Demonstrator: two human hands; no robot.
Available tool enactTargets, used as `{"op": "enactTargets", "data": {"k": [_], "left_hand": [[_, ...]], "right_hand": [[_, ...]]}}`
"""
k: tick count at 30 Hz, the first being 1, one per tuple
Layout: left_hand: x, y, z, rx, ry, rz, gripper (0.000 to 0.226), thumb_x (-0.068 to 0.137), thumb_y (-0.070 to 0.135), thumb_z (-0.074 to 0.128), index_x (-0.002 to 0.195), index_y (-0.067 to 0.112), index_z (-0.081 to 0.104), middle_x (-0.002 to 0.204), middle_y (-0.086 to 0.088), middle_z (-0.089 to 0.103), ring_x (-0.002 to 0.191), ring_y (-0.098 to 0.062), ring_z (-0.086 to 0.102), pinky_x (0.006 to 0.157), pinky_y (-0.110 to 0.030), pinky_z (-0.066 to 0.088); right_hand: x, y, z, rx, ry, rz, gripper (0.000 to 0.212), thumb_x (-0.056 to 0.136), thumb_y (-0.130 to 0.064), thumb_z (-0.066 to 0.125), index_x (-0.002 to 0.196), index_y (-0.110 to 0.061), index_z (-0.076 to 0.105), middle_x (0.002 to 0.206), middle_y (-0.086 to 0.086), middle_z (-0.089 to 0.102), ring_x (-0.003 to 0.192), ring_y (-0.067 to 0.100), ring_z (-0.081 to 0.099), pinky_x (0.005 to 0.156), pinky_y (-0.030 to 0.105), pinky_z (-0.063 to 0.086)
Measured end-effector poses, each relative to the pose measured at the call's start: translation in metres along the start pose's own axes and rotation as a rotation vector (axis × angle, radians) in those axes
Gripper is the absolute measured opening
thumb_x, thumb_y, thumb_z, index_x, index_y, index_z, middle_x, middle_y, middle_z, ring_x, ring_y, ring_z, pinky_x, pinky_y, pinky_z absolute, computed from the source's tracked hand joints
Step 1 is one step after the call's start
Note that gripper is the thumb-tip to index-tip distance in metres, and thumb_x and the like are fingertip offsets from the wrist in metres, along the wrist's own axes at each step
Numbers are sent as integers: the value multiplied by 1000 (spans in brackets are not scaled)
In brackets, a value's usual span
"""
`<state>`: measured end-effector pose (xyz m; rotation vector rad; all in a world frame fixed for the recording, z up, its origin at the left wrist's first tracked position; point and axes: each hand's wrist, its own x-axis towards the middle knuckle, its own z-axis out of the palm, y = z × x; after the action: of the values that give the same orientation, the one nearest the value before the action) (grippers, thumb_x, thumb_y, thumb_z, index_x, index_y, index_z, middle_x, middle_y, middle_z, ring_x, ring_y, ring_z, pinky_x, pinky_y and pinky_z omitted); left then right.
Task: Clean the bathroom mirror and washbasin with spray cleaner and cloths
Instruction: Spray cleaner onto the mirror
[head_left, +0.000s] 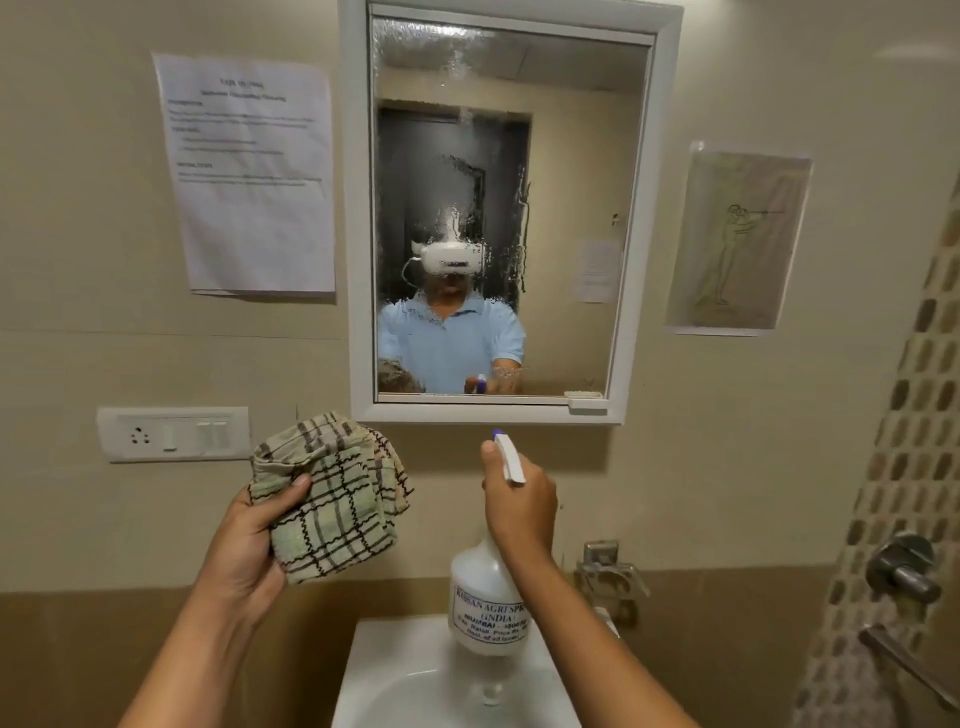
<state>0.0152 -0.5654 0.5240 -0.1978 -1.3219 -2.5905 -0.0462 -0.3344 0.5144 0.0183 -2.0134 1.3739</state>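
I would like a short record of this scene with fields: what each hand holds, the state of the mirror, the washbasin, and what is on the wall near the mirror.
left hand: grips a bunched checked cloth, raised below the mirror
right hand: holds a white spray bottle by its trigger head, nozzle toward the mirror
mirror: white frame; wet spray streaks on upper and middle glass
washbasin: white, directly under the bottle
wall: printed sheet left of mirror, drawing right, switch plate lower left
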Motion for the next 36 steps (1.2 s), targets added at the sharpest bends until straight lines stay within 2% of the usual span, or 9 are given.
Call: {"op": "enactTargets", "data": {"k": [3,6,10,15,20,24,29,32,36], "left_hand": [[3,-13,12,-20,-40,-44,31,97,-4,41,113,5,66,100,-14,76,87,-26,76,73,-42,62],[8,-30,29,-46,-67,-92,33,95,-4,43,103,6,73,100,-16,76,87,-27,75,73,-44,62],[16,-56,56,-59,-132,-141,36,83,0,54,118,2,64,104,-17,75,91,-29,75,74,-44,62],[20,-88,88,-90,-223,-217,33,82,0,53,113,3,65,99,-16,76,88,-29,75,71,-44,62],[16,-116,111,-83,-262,-305,45,81,4,58,125,-3,60,113,-23,71,100,-36,71,84,-54,58],[10,-137,123,-63,-285,-353,53,81,6,62,131,-7,55,122,-28,65,108,-40,67,87,-54,57],[-4,-176,134,-28,-301,-424,57,79,12,66,133,-4,55,127,-27,63,116,-42,63,96,-60,51],[-18,-209,143,-15,-291,-486,55,81,10,66,133,-1,56,128,-24,64,116,-40,64,95,-57,53],[-42,-261,157,34,-300,-569,45,90,5,57,135,0,55,122,-18,69,109,-33,69,83,-46,60]], "right_hand": [[11,14,-24,-20,83,32,51,96,-51,52,68,-10,63,62,4,65,62,21,63,59,38,50],[18,22,-48,-45,146,49,52,96,-50,53,67,-7,62,60,6,64,61,27,63,58,41,51],[22,30,-75,-84,219,67,53,96,-53,52,69,-8,64,62,5,65,63,26,63,59,40,52],[21,41,-101,-125,247,77,52,96,-51,53,69,-9,66,63,8,67,65,28,66,60,41,53],[6,55,-121,-165,237,80,67,85,-66,43,70,-5,65,67,13,67,68,32,64,59,37,49],[-7,69,-141,-189,237,92,77,78,-74,38,74,-2,66,69,16,67,69,33,63,62,40,50],[-27,93,-174,-245,233,104,72,83,-68,41,67,-1,61,60,16,61,63,34,61,62,41,48],[-43,113,-200,-269,230,148,69,87,-66,43,70,-1,60,61,17,61,62,33,60,59,39,47],[-64,149,-239,-340,238,219,58,94,-58,44,71,-7,61,65,9,61,65,24,60,59,33,40]]}}
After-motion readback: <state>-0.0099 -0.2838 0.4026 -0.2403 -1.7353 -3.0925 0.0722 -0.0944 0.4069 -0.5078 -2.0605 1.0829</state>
